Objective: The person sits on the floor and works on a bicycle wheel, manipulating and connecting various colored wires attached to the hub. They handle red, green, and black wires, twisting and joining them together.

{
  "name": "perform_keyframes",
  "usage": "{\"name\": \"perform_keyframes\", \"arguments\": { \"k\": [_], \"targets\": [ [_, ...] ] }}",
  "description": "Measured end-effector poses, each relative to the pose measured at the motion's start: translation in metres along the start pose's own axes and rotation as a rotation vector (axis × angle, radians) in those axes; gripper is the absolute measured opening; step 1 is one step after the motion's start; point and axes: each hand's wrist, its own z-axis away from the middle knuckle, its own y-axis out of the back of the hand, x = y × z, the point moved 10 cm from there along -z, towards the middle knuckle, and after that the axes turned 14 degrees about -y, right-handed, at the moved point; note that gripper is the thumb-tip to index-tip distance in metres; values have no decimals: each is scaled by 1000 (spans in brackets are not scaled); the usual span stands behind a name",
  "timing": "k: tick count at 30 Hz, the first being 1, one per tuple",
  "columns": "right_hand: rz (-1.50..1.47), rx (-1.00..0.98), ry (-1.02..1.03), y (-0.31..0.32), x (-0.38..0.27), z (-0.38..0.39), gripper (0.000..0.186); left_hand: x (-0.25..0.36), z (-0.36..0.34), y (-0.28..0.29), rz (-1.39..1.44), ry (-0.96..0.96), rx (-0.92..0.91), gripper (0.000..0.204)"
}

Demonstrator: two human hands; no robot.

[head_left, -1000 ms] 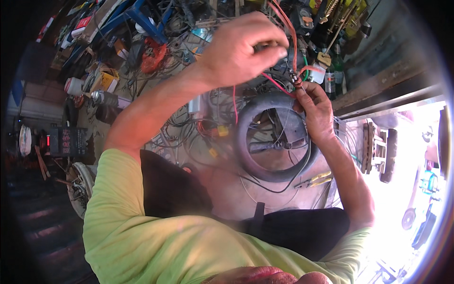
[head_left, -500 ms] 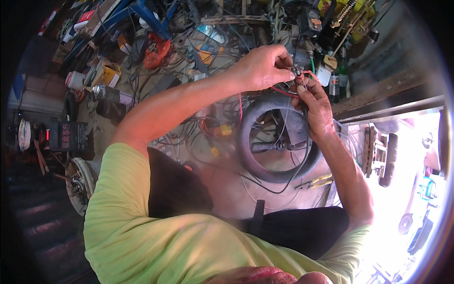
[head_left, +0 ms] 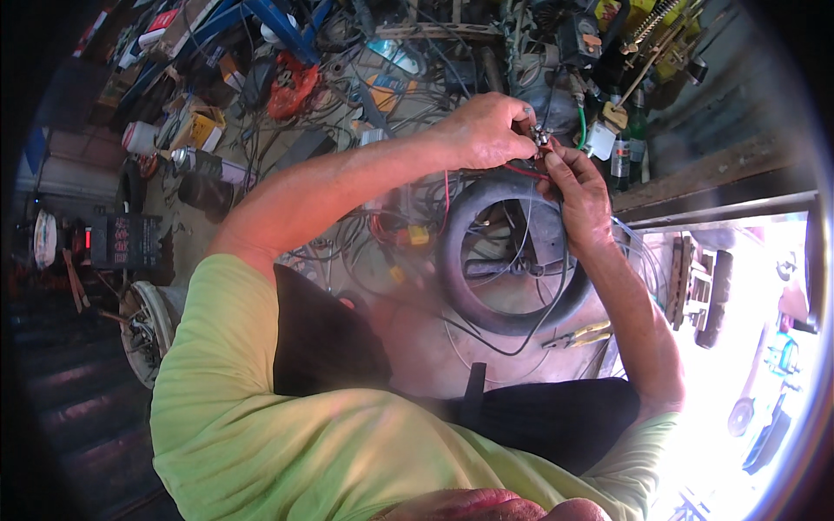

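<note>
In front of me both hands meet at a small shiny metal fitting with a red wire beside it. My left hand is closed, its fingertips at the fitting's left side. What exactly those fingertips pinch is partly hidden. From the right, my right hand pinches the fitting's lower end between thumb and fingers. A dark cable hangs below the right hand and loops toward the floor. Beneath the hands lies a black tyre, with cables and dark parts showing inside its ring.
Pliers with yellow handles lie by the tyre. Tangled cables and a red-orange part cover the floor ahead. Glass bottles stand at the right by a metal ledge. A spray can lies at the left.
My left hand has shifted slightly left and down, and its fingers have turned at the metal fitting. The fitting has tilted a little; my right hand keeps nearly the same place.
</note>
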Motion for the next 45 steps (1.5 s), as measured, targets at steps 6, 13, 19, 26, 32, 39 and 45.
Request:
{"name": "perform_keyframes", "arguments": {
  "k": [6, 13, 19, 26, 32, 39, 45],
  "targets": [
    [83, 41, -26, 4, 1, -1, 25, -19, -7, 11, 42, 56, 2, 23],
    [49, -41, -33, -8, 2, 2, 28, -32, 9, -24, 703, 235, -78, 18],
    [-32, -71, 2, -8, 1, 1, 21, -21, 5, -34, 755, 198, -85, 17],
    [93, 69, -79, 1, 18, -5, 15, -15, -9, -11, -157, -34, -36, 20],
    [-34, 76, -56, -1, 1, -1, 17, -21, -11, -13, 506, 64, -44, 14],
    [-6, 111, -94, 4, 14, -6, 21, 10, 10, -44, 68, -108, -268, 16],
    [-35, 30, -42, -7, -1, 2, 24, -23, -5, 2, 476, 122, 140, 22]
  ]
}}
